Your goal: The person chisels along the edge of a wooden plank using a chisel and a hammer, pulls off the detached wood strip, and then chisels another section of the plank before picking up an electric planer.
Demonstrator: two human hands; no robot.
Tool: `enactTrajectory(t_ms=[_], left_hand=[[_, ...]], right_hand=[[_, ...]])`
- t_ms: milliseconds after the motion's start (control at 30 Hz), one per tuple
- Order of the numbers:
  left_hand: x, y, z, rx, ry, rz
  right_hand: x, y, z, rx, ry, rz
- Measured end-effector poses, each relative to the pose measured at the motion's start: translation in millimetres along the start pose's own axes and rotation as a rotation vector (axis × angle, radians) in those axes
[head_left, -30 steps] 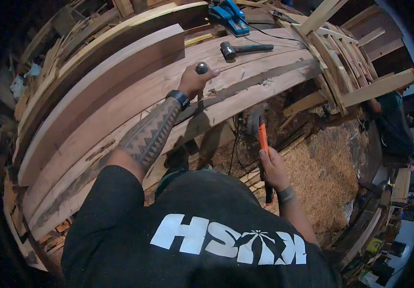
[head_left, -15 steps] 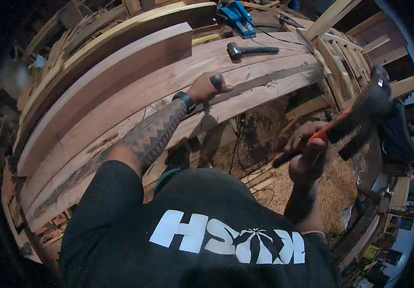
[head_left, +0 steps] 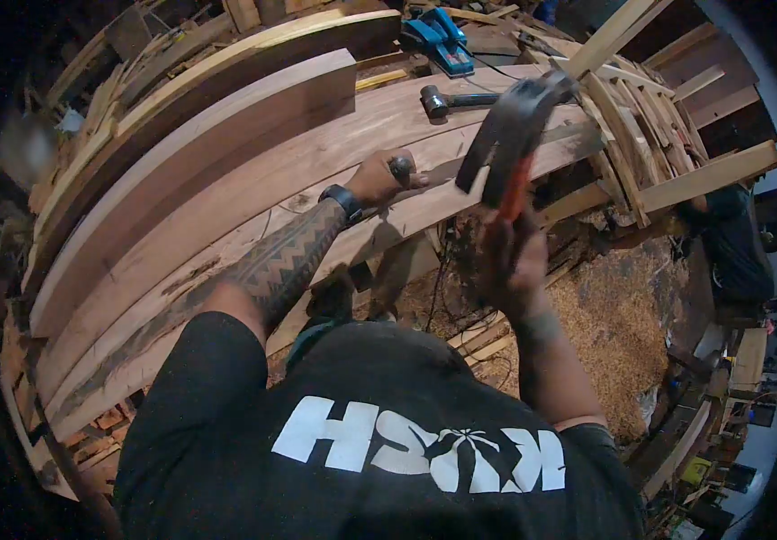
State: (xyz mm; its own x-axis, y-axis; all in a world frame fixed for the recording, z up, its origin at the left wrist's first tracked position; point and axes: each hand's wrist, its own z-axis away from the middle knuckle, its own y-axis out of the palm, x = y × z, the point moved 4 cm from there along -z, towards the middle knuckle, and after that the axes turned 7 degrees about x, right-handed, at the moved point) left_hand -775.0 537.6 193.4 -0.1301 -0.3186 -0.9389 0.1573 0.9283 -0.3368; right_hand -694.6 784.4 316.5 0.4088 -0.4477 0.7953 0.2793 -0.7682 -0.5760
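My left hand (head_left: pixel 378 180) is closed in a fist on the wooden plank (head_left: pixel 253 202). It holds an upright hand tool (head_left: pixel 400 167), of which only the dark rounded top end shows; its lower part is hidden by the fist. In my right hand (head_left: pixel 516 263) is a claw hammer (head_left: pixel 510 135) with a red and black handle, the fingers wrapped round the grip. The hammer's dark head is raised above the plank, to the right of my left hand, and looks apart from the tool. A dark strip runs along the plank near the fist.
A second hammer (head_left: pixel 438 102) lies on the planks beyond my hands, partly behind the raised one. Past it is a blue power tool (head_left: pixel 442 43) with a cord. A thick board (head_left: pixel 217 148) stands on edge at left. Wood shavings (head_left: pixel 618 328) cover the floor at right.
My right hand has swung the claw hammer leftward and forward, from the right side to above the plank. My left hand has stayed in place with its tool.
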Motion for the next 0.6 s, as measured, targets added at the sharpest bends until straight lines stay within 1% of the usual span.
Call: enactTrajectory(t_ms=[33, 67, 100, 133, 200, 233, 333, 400, 433, 500, 533, 567, 600], left_hand=[[8, 0, -1, -0.056, 0.063, -0.01], [2, 0, 2, -0.109, 0.124, -0.018], [-10, -1, 4, 0.022, 0.308, -0.229], [-7, 2, 2, 0.067, 0.269, -0.127], [3, 0, -4, 0.127, 0.182, 0.066], [26, 4, -15, 0.069, 0.119, 0.215], [18, -26, -26, -0.023, -0.245, -0.001], [53, -61, -53, -0.497, -0.266, 0.321], [100, -83, -69, -0.598, -0.314, 0.331], [132, -111, -67, -0.763, -0.371, 0.455], [118, -118, -57, -0.824, -0.381, 0.567], [101, -120, -47, -0.88, -0.391, 0.677], [81, -115, -48, -0.777, -0.324, 0.659]], right_hand=[[-9, 12, -8, 0.083, -0.028, 0.133], [-15, 24, -17, 0.16, -0.067, 0.263], [-24, 32, -19, 0.273, 0.023, 0.289], [-29, 37, -19, 0.381, 0.113, 0.311], [-29, 28, -15, 0.407, 0.176, 0.228], [-30, 25, -3, 0.43, 0.219, 0.179], [-66, 28, 34, 0.349, 0.188, 0.055], [-101, 35, 63, 0.402, 0.378, -0.015], [-110, 36, 79, 0.428, 0.475, -0.049], [-108, 31, 111, 0.459, 0.762, -0.162], [-108, 29, 126, 0.47, 0.905, -0.223], [-114, 26, 139, 0.452, 0.867, -0.195], [-124, 23, 155, 0.433, 0.835, -0.172]])
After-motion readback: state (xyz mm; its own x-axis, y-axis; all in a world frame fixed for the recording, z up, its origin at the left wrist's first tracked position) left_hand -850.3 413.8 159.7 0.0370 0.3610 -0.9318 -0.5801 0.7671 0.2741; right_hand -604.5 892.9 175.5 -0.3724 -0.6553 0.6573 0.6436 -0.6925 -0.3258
